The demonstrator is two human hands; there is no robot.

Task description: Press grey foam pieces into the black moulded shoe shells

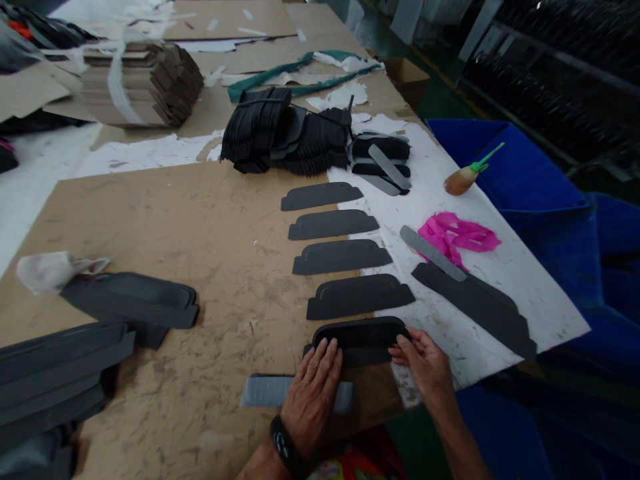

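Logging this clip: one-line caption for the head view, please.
Left hand on a grey strip, right hand at a black shaped piece, beside a row of matching pieces.

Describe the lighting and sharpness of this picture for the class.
In the head view, the light is soft and even, with faint shadows by the left hand and right hand; the white sheet is brightest, without hard glare; the racks turn dark and indistinct.

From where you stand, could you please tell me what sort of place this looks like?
It looks like a factory workroom, probably for small-part assembly: a long cardboard-covered workbench, dark shaped pieces laid in a row, a bundled stack of them, and a blue bin alongside.
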